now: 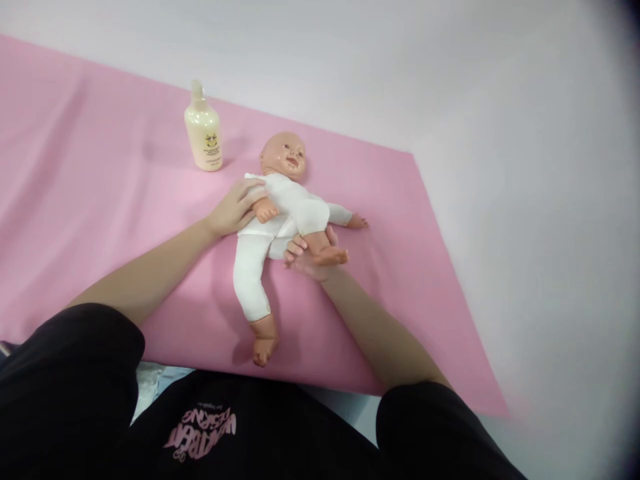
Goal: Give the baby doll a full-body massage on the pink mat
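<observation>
A baby doll [283, 200] with a bare head and a white cloth body lies on its back on the pink table cover [400, 287]. My left hand [237, 208] is closed round the doll's side and upper arm, near its shoulder. From below, my right hand [310, 262] grips the doll's lower leg [315, 243], fingers curled round it. That leg is raised and bent over the belly. The other leg [250, 280] lies stretched toward me, its foot close to the near edge. Part of my right palm is hidden behind the raised foot.
A cream-coloured pump bottle [204, 137] with a printed label stands upright beyond my left hand, left of the doll's head. The cover's far edge meets a pale wall [350, 60]. My black shirt [240, 427] is against the near edge.
</observation>
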The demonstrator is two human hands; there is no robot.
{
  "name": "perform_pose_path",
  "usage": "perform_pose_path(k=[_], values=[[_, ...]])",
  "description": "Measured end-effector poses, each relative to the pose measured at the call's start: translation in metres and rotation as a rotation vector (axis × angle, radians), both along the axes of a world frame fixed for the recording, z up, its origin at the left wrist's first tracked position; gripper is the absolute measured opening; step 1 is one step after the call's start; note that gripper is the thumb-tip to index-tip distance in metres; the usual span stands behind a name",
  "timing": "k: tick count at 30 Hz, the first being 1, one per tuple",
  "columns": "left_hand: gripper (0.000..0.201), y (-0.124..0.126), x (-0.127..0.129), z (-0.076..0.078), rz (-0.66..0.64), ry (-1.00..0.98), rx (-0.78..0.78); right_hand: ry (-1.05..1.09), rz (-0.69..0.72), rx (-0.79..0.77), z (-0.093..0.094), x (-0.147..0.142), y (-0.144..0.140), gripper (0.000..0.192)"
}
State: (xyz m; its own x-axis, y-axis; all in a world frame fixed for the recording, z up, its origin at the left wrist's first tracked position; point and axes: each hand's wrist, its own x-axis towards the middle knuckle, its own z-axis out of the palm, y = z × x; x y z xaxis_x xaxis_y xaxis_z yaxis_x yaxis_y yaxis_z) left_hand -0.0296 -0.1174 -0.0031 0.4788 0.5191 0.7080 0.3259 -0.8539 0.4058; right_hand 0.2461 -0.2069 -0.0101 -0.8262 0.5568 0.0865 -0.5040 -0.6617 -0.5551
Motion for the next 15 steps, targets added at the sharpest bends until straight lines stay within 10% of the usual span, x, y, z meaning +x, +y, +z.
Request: perform_pose_path(k=[6,15], values=[[0.051,-0.004,0.003,0.007,0.026,0.072,0.000,-0.148,-0.117,-0.084,0.014,-0.002,-0.001,0.064],[0.079,0.029,-0.016,-0.021,0.241,-0.562,-0.283,0.104,0.327,0.341,-0.007,-0.009,-0.006,0.066]])
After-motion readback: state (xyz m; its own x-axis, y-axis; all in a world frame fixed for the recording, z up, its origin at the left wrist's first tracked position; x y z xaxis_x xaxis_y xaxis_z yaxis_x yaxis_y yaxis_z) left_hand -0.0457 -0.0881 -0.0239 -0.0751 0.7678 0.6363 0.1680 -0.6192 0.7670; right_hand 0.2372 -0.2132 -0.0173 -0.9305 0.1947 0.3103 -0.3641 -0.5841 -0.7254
